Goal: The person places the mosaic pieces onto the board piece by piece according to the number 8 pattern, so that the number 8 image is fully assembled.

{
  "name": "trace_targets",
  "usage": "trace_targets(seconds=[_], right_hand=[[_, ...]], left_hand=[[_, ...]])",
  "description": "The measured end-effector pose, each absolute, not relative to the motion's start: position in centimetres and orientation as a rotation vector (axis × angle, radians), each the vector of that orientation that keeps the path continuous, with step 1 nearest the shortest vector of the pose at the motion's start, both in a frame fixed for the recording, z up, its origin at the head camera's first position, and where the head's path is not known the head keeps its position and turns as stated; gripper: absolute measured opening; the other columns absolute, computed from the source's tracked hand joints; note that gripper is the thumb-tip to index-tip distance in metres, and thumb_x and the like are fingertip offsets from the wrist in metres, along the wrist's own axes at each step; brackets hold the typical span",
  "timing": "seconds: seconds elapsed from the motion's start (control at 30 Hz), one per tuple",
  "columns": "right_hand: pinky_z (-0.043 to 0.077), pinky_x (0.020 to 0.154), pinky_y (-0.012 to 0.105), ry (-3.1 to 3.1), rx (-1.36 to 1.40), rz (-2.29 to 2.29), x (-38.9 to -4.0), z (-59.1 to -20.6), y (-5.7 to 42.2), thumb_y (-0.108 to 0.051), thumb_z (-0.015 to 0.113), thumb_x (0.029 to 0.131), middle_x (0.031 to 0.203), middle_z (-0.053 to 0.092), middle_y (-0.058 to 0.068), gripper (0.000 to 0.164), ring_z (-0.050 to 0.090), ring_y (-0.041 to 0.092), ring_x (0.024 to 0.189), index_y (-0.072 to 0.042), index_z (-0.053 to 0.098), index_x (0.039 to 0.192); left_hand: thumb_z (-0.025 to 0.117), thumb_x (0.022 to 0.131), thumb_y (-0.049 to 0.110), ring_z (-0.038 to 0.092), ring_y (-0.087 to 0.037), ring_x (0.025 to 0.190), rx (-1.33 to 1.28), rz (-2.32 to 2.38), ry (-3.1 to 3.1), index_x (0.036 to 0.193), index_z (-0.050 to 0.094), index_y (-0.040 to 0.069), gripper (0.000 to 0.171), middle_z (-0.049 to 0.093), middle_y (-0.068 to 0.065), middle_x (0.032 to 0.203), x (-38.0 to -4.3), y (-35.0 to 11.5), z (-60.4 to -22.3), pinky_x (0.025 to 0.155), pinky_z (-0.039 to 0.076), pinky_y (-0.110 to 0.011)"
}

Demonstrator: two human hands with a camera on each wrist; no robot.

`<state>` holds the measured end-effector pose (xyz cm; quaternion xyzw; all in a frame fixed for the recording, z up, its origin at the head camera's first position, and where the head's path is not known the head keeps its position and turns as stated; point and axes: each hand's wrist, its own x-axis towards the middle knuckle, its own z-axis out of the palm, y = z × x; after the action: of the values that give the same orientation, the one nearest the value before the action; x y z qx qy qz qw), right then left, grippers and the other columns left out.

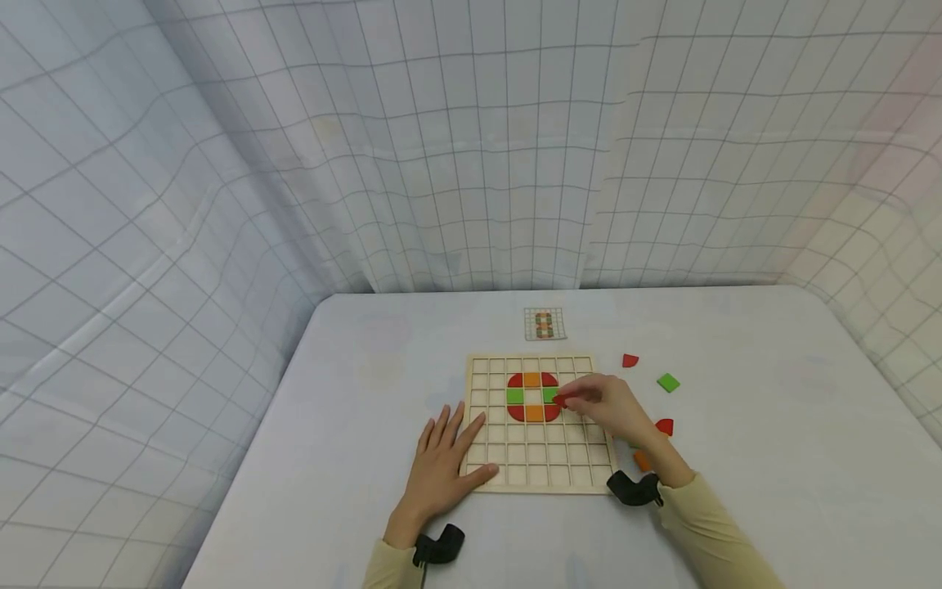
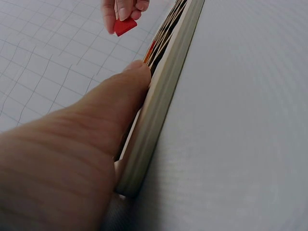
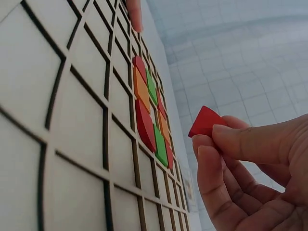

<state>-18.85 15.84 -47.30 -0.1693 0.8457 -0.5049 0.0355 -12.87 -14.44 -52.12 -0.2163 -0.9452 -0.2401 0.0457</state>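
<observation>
Red quarter-round piece [image 3: 207, 121], one: held above the grid board [image 1: 518, 477], apart from the surface, pinched between thumb and fingertips of the right hand [image 1: 611, 402]. Advised handling, by judgement: keep the pinch light, turn the straight sides parallel to the grid strips before lowering, press flat last, spare neighbouring pieces a knock. Set in cells round one bare cell: four red corner pieces [image 1: 516, 413], two orange tiles [image 1: 531, 379], two green tiles [image 1: 515, 396]. At the board's left edge: left hand [image 1: 437, 473], fingers spread, thumb over the near corner; likely useful there as a brace. Right of the board: loose red pieces [image 1: 630, 361], loose green tile [image 1: 668, 382], loose orange tile [image 1: 643, 460]. Beyond the far edge: pattern card [image 1: 545, 324]. By view: gap under the held piece plain from the right wrist, uncertain from the head; layered side of the board only from the left wrist; loose pieces only from the head.
</observation>
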Motion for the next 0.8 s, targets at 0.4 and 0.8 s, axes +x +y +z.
trace_targets(seconds=[0.4, 0.8], right_hand=[[0.05, 0.06, 0.025, 2.523, -0.663, -1.445, -19.0, -48.1, 11.6, -0.013, 0.075, 0.083, 0.08, 0.068, -0.007, 0.006, 0.06, 0.01, 0.066, -0.01, 0.074, 0.089], [0.048, 0.06, 0.025, 2.514, -0.741, -1.309, -18.7, -48.4, 10.0, -0.015, 0.072, 0.086, 0.075, 0.063, -0.011, 0.005, 0.055, 0.007, 0.064, -0.01, 0.074, 0.087]], left_hand=[[0.055, 0.086, 0.061, 0.008, -0.03, 0.143, -0.647, -0.72, -2.909, 0.149, 0.035, 0.023, 0.076, 0.02, -0.012, 0.155, -12.9, -14.3, -51.9, 0.112, 0.004, -0.049], [0.057, 0.086, 0.059, 0.009, -0.031, 0.142, -0.656, -0.717, -2.887, 0.149, 0.036, 0.022, 0.076, 0.021, -0.012, 0.155, -12.8, -14.3, -51.8, 0.112, 0.005, -0.049]])
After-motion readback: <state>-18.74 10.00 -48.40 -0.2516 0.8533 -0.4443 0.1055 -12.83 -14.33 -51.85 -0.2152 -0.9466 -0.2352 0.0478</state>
